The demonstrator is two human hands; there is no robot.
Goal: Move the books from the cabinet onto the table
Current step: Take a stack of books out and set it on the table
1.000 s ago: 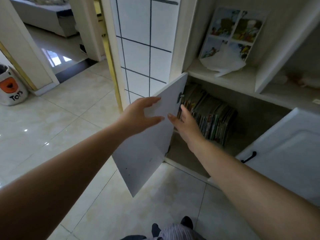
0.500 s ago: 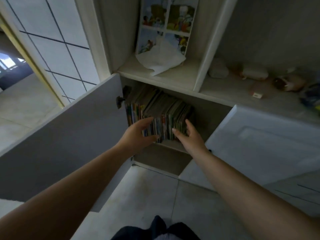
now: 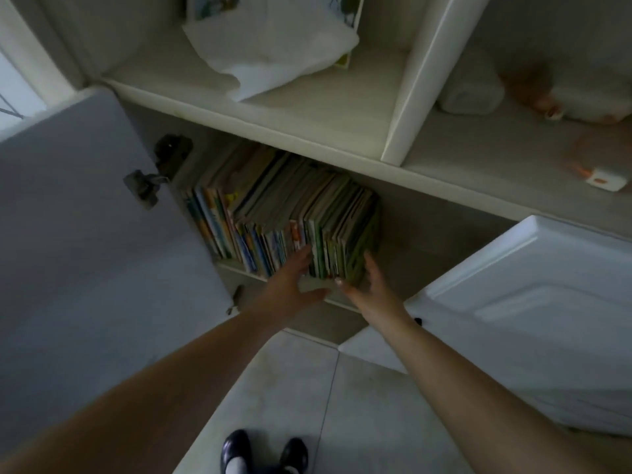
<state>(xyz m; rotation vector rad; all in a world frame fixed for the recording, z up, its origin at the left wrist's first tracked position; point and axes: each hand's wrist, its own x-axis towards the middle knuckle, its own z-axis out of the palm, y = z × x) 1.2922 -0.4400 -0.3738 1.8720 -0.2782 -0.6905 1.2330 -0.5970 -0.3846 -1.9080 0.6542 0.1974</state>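
A row of thin colourful books (image 3: 280, 217) stands upright in the lower compartment of the white cabinet (image 3: 328, 138), leaning to the left. My left hand (image 3: 290, 278) reaches in with straight fingers that touch the spines in the middle of the row. My right hand (image 3: 369, 289) is at the right end of the row, its fingers spread alongside the outermost green book. Neither hand has closed round a book. The table is not in view.
The left cabinet door (image 3: 95, 251) and the right cabinet door (image 3: 519, 302) both stand open on either side of my arms. On the shelf above lie a white cloth (image 3: 273, 53), a picture book and small toys (image 3: 581, 104). My feet (image 3: 263, 453) stand on tiled floor.
I have moved closer to the cabinet. Both hands have gone from the left door's edge into the lower compartment and now touch the books.
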